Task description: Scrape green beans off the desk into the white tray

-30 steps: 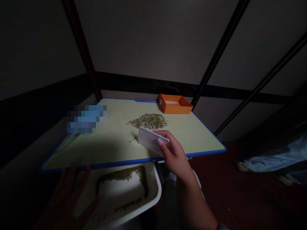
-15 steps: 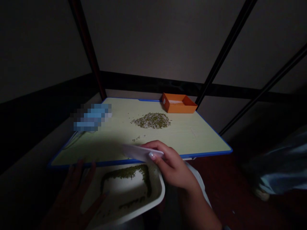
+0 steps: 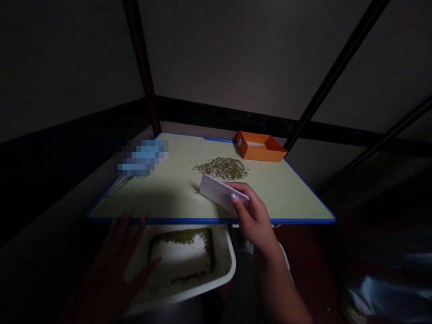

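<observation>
My right hand [image 3: 254,213] grips a flat white scraper [image 3: 218,192], thumb on its near face. The scraper stands on edge over the board [image 3: 297,191], just in front of a pile of small green beans mixed with paler grains [image 3: 224,167]. A few loose beans lie at its left end. Below the board's near edge sits a white basin [image 3: 222,270], with dark green beans [image 3: 182,236] along its far and right sides. My left hand [image 3: 118,261] lies in shadow over the basin's left side, fingers spread towards the board's blue edge, thumb over the inside.
An orange open box [image 3: 263,154] stands at the board's back right corner. A blurred-out blue item [image 3: 143,157] lies at the left edge with a thin cord beside it. Dark wall panels [image 3: 222,58] rise behind. At lower right, shiny plastic-like material [image 3: 388,292] is on the floor.
My right hand has moved the scraper from above the basin's far edge forward onto the board, near the pile. My left hand stays by the basin. The view has shifted slightly.
</observation>
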The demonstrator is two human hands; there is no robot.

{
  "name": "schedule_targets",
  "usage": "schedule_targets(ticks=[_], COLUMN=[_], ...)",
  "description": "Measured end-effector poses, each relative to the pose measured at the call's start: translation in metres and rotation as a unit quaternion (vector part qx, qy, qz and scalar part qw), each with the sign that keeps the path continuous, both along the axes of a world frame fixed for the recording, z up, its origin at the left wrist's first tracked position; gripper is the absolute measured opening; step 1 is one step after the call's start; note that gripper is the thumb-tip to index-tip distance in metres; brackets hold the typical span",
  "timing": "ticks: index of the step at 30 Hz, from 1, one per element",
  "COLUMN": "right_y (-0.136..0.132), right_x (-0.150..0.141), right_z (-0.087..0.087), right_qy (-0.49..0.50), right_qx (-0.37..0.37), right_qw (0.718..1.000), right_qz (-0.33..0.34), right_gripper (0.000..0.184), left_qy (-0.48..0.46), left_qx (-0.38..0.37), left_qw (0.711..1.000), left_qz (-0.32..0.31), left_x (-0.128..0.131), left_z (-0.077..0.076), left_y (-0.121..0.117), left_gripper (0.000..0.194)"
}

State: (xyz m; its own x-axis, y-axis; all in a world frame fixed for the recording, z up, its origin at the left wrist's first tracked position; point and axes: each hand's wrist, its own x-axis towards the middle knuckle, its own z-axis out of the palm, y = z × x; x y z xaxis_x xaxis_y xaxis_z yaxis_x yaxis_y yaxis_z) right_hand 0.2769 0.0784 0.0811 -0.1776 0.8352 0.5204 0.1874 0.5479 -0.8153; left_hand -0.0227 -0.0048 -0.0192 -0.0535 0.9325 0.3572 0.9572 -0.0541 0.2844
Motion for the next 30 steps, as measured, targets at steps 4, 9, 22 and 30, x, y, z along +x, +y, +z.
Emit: schedule_targets(ticks=[4, 9, 22, 30], right_y=[0.007, 0.006, 0.009, 0.014], right_x=[-0.004, -0.007, -0.013, -0.015], right_z=[-0.004, -0.002, -0.003, -0.006], right_qy=[0.003, 0.007, -0.008, -0.001], right_qx=[0.013, -0.007, -0.011, -0.015], right_qw=[0.999, 1.0, 0.999, 0.999], right_qz=[-0.036, -0.026, -0.038, -0.039], right_gripper=[0.022, 0.022, 0.021, 0.021], left_qy=[-0.019, -0.013, -0.022, -0.014], left_qx=[-0.012, -0.003, -0.002, -0.001], left_qw=[1.0, 1.0, 1.0, 1.0], left_qz=[-0.011, -0.006, -0.014, -0.012], left_x=[0.002, 0.003, 0.003, 0.004], left_z=[0.003, 0.005, 0.005, 0.006], left_y=[0.0, 0.0, -0.002, -0.002], left_gripper=[0.071, 0.073, 0.072, 0.072])
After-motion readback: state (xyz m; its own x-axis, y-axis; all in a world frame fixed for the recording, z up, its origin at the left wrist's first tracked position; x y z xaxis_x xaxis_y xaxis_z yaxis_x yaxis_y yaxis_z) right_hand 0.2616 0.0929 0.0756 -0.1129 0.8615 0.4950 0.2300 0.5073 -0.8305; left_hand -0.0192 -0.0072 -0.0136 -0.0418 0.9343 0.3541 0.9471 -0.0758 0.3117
